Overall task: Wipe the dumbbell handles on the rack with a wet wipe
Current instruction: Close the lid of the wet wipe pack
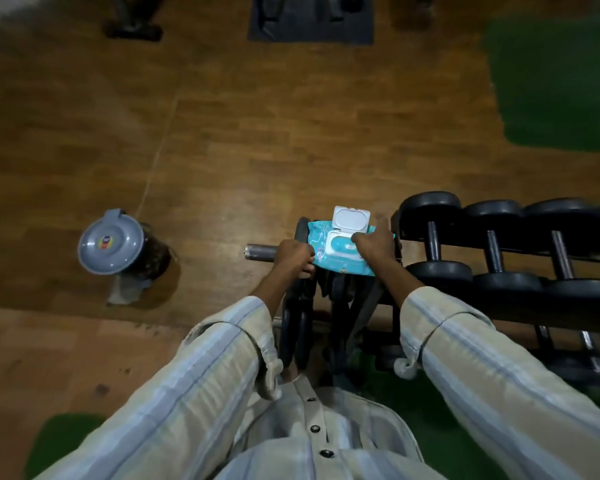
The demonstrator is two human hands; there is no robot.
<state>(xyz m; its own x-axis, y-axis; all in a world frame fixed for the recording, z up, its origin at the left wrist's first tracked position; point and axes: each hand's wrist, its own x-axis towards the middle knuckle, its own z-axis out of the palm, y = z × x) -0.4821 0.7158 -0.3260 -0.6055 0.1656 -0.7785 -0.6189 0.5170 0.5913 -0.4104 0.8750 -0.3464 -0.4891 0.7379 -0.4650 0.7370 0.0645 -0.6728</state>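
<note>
While your left hand (294,257) curls its fingers around the near left edge of the turquoise soft-plastic wet wipe pack (329,252), pinching it steady, your right hand (374,244) reaches over the pack's right end with its fingers bent down at the white dispenser opening (342,247); whether those fingertips already pinch a wipe you cannot tell, since the hand hides them. Just beyond your right fingers the pack's white hinged plastic lid (350,220) stands flipped open. Under both hands the pack rests on the end of the dark metal rack (326,306), and a grey metal bar end (260,252) sticks out just past your left knuckles. To the outer side of your right hand, the black round-headed dumbbells with steel handles (492,251) lie side by side on the rack, apart from your fingers. Well away from your left hand, a grey round plastic-lidded bin (110,242) stands on the brown wooden floor (222,150)
</note>
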